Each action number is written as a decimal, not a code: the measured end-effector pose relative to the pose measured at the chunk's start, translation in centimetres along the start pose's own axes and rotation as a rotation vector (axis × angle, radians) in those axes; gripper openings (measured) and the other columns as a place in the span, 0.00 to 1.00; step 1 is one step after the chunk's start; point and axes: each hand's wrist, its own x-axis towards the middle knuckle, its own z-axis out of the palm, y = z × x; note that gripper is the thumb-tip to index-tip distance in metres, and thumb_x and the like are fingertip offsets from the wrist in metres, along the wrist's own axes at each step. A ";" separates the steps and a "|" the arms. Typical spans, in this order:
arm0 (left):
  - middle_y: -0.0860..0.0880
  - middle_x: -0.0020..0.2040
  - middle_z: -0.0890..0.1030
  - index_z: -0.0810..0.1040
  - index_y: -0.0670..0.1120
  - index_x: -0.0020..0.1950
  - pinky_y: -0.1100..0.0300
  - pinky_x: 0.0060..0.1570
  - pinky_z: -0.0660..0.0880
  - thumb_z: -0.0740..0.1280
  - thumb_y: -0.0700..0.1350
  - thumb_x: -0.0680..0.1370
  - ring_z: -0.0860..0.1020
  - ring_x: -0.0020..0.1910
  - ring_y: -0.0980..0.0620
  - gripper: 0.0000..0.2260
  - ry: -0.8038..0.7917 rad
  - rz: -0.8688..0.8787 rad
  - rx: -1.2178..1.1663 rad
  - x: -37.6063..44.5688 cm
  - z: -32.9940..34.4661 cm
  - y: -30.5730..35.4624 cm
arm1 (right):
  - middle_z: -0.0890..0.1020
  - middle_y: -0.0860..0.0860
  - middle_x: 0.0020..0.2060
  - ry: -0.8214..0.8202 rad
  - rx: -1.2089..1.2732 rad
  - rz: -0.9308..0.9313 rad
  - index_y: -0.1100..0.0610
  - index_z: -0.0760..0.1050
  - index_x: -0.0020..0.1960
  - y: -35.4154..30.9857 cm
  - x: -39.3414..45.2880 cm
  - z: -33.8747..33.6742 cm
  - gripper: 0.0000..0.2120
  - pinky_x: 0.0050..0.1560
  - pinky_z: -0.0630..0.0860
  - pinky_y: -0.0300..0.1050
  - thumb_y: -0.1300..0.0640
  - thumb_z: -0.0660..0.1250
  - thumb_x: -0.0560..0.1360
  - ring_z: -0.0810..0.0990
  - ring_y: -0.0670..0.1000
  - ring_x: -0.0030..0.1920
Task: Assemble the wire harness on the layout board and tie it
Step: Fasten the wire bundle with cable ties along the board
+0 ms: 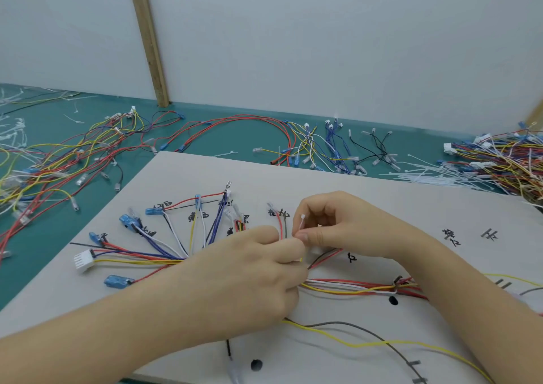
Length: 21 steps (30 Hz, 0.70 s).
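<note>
Behind your layout board (382,195) runs a green bench (235,131) strewn with spare wires and a heap of loose cable ties (440,178), so keep the work well inside the board's edge. Your left hand (252,269) lies curled over the wire harness (352,288) where the fanned branches gather into the trunk, fingers pinching the bundle; your right hand (329,225) pinches a white cable tie (301,225) between thumb and forefinger, its head standing up just above your left fingertips. This looks like the tying step at the branch point, with one tie (395,288) already on the trunk further right. To do it well, hold every wire of the bundle together before you thread the tail, keep the branches lying on their written marks, and check that the loose yellow wire (367,344) and grey wire (346,323) near you are not caught by mistake. Whether the tail has entered the head yet is hidden by your fingers.
</note>
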 end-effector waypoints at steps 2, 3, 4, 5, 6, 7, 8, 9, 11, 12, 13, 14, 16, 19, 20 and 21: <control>0.56 0.30 0.73 0.74 0.52 0.29 0.63 0.32 0.68 0.60 0.41 0.71 0.73 0.36 0.54 0.12 0.003 0.028 -0.005 0.0 0.1 -0.2 | 0.75 0.46 0.28 0.023 -0.019 0.013 0.56 0.76 0.38 0.1 0.1 0.1 0.06 0.30 0.66 0.31 0.63 0.69 0.73 0.69 0.42 0.28; 0.56 0.30 0.73 0.74 0.52 0.29 0.63 0.33 0.68 0.60 0.41 0.71 0.73 0.36 0.54 0.12 0.005 0.037 -0.008 0.0 0.1 -0.2 | 0.75 0.44 0.27 0.038 -0.024 0.023 0.56 0.76 0.38 0.1 0.1 0.1 0.06 0.30 0.66 0.30 0.63 0.69 0.72 0.68 0.41 0.27; 0.55 0.30 0.73 0.74 0.52 0.29 0.63 0.32 0.68 0.60 0.41 0.71 0.73 0.35 0.53 0.12 0.008 0.042 -0.012 0.0 0.1 -0.2 | 0.75 0.43 0.25 0.054 -0.034 0.035 0.56 0.76 0.37 0.2 0.2 0.2 0.06 0.29 0.65 0.30 0.62 0.69 0.72 0.68 0.40 0.26; 0.55 0.30 0.73 0.74 0.52 0.29 0.63 0.32 0.68 0.60 0.40 0.71 0.74 0.35 0.53 0.13 0.013 0.040 -0.016 0.1 0.1 -0.1 | 0.75 0.42 0.24 0.069 -0.047 0.045 0.55 0.76 0.36 0.2 0.2 0.3 0.07 0.29 0.65 0.29 0.62 0.70 0.72 0.68 0.40 0.26; 0.55 0.30 0.73 0.74 0.51 0.29 0.63 0.32 0.68 0.60 0.39 0.72 0.74 0.34 0.53 0.13 0.020 0.033 -0.022 0.1 0.2 0.0 | 0.75 0.41 0.23 0.082 -0.056 0.051 0.55 0.76 0.36 0.2 0.2 0.3 0.07 0.29 0.65 0.29 0.62 0.70 0.71 0.69 0.39 0.26; 0.54 0.30 0.73 0.74 0.51 0.29 0.63 0.31 0.69 0.59 0.39 0.72 0.74 0.34 0.53 0.13 0.029 0.022 -0.027 0.2 0.2 0.1 | 0.75 0.41 0.22 0.092 -0.062 0.055 0.55 0.76 0.35 0.2 0.3 0.4 0.07 0.29 0.65 0.29 0.62 0.70 0.71 0.69 0.39 0.25; 0.54 0.30 0.74 0.74 0.51 0.29 0.63 0.31 0.69 0.59 0.39 0.72 0.74 0.33 0.53 0.13 0.037 0.012 -0.033 0.3 0.3 0.2 | 0.74 0.41 0.22 0.097 -0.069 0.057 0.55 0.76 0.35 0.3 0.3 0.5 0.08 0.28 0.65 0.29 0.62 0.70 0.71 0.69 0.39 0.25; 0.54 0.30 0.74 0.74 0.51 0.29 0.63 0.31 0.69 0.59 0.39 0.72 0.74 0.33 0.53 0.13 0.045 0.003 -0.040 0.3 0.4 0.2 | 0.74 0.40 0.21 0.097 -0.079 0.062 0.55 0.76 0.35 0.3 0.3 0.6 0.07 0.28 0.64 0.29 0.62 0.70 0.71 0.68 0.39 0.24; 0.54 0.30 0.74 0.74 0.50 0.30 0.64 0.31 0.70 0.59 0.39 0.73 0.75 0.33 0.53 0.14 0.053 -0.008 -0.059 0.3 0.5 0.3 | 0.73 0.40 0.21 0.100 -0.113 0.067 0.57 0.76 0.35 0.3 0.3 0.8 0.06 0.27 0.63 0.28 0.62 0.69 0.71 0.68 0.39 0.24; 0.54 0.30 0.74 0.74 0.50 0.30 0.64 0.31 0.70 0.58 0.39 0.73 0.75 0.33 0.53 0.14 0.051 -0.014 -0.067 0.3 0.5 0.3 | 0.73 0.40 0.20 0.102 -0.131 0.064 0.58 0.77 0.36 0.3 0.3 0.9 0.05 0.27 0.63 0.28 0.61 0.69 0.70 0.68 0.40 0.24; 0.54 0.30 0.74 0.74 0.50 0.30 0.63 0.31 0.70 0.58 0.39 0.73 0.75 0.32 0.53 0.13 0.049 -0.021 -0.075 0.3 0.6 0.3 | 0.73 0.40 0.20 0.101 -0.144 0.059 0.58 0.77 0.36 0.2 0.2 0.9 0.04 0.27 0.63 0.28 0.61 0.69 0.70 0.68 0.39 0.24; 0.54 0.30 0.74 0.74 0.50 0.30 0.63 0.30 0.70 0.58 0.39 0.73 0.75 0.32 0.53 0.13 0.045 -0.031 -0.088 0.3 0.7 0.3 | 0.73 0.40 0.20 0.096 -0.150 0.053 0.58 0.78 0.36 0.2 0.2 0.9 0.04 0.27 0.62 0.28 0.61 0.69 0.70 0.68 0.39 0.23; 0.54 0.30 0.75 0.74 0.50 0.30 0.63 0.30 0.70 0.58 0.39 0.72 0.75 0.33 0.53 0.13 0.021 -0.056 -0.115 0.3 0.7 0.4 | 0.73 0.40 0.20 0.086 -0.139 0.040 0.60 0.79 0.37 0.1 0.1 0.8 0.03 0.27 0.63 0.28 0.62 0.69 0.70 0.69 0.39 0.23; 0.53 0.31 0.76 0.75 0.50 0.32 0.63 0.31 0.70 0.58 0.41 0.71 0.76 0.33 0.52 0.11 0.002 -0.151 -0.154 0.6 0.9 0.7 | 0.74 0.41 0.21 0.072 -0.088 0.022 0.59 0.79 0.37 0.0 0.1 0.6 0.03 0.28 0.65 0.29 0.64 0.69 0.70 0.69 0.39 0.24; 0.52 0.32 0.76 0.75 0.49 0.32 0.63 0.31 0.70 0.58 0.42 0.71 0.76 0.34 0.51 0.10 0.007 -0.229 -0.211 0.8 0.9 1.0 | 0.75 0.41 0.22 0.055 -0.068 0.019 0.57 0.79 0.37 0.0 0.1 0.6 0.05 0.29 0.67 0.30 0.65 0.68 0.70 0.70 0.39 0.25; 0.51 0.32 0.76 0.75 0.47 0.32 0.62 0.32 0.71 0.58 0.43 0.70 0.75 0.33 0.50 0.09 0.019 -0.330 -0.311 0.9 0.9 1.4 | 0.76 0.41 0.23 0.022 -0.050 0.021 0.55 0.79 0.37 0.0 0.0 0.7 0.07 0.31 0.70 0.32 0.66 0.68 0.69 0.71 0.39 0.26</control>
